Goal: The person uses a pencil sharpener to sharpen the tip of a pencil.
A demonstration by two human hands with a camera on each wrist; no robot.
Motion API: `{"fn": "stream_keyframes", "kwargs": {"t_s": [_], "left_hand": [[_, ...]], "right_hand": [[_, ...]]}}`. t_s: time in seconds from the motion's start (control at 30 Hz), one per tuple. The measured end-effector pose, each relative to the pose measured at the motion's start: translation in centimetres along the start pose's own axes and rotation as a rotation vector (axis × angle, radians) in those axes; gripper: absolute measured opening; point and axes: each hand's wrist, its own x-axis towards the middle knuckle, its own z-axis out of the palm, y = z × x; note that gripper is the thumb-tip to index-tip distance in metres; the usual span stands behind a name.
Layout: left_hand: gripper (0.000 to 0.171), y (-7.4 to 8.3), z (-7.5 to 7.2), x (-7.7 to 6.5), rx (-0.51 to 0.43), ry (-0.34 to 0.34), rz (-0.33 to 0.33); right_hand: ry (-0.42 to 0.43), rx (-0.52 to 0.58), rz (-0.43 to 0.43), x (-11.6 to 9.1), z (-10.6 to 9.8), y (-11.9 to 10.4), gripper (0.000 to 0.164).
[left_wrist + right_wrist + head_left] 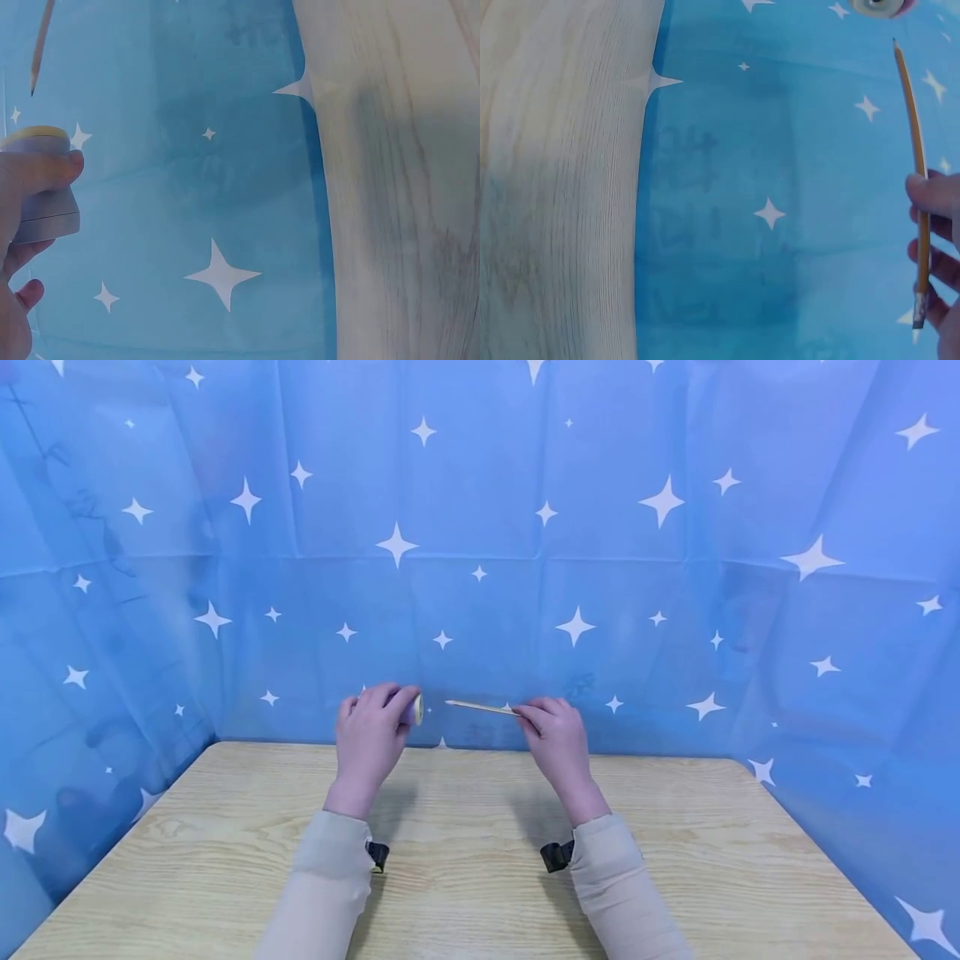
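Observation:
My left hand (370,739) grips a small pencil sharpener, greyish-purple with a yellow-rimmed end (418,709). In the left wrist view the sharpener's body (46,206) shows between thumb and fingers. Its round end (880,6), with a dark hole, faces the pencil in the right wrist view. A yellow pencil (483,706) is pinched in my right hand (558,739), its sharp tip pointing left at the sharpener. A gap separates the tip from the hole. At the pencil's other end is a metal band with an eraser (919,311). Both hands are raised above the table.
The light wood-grain table (465,860) lies below the hands. Behind it hangs a blue cloth (480,468) with white stars, also along both sides. Each wrist bears a black strap-on device, one by the left sleeve (322,868) and one by the right sleeve (615,868).

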Motion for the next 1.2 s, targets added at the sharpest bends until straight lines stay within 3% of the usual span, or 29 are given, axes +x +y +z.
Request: {"fn": "stream_keyframes", "kwargs": {"t_s": [0.37, 0.77, 1.2], "left_hand": [[0.045, 0.4, 0.1, 0.0, -0.009, -0.007, 0.004], [0.056, 0.2, 0.2, -0.3, -0.081, -0.070, -0.098], [0.057, -0.5, -0.1, -0.2, -0.167, -0.115, -0.165]], "right_hand": [[-0.075, 0.039, 0.059, -0.1, 0.1, -0.7, 0.016], [-0.094, 0.034, 0.019, 0.1, 0.2, -1.4, 0.018], [-0.204, 0.058, 0.117, 0.4, -0.3, -2.0, 0.016]]}}
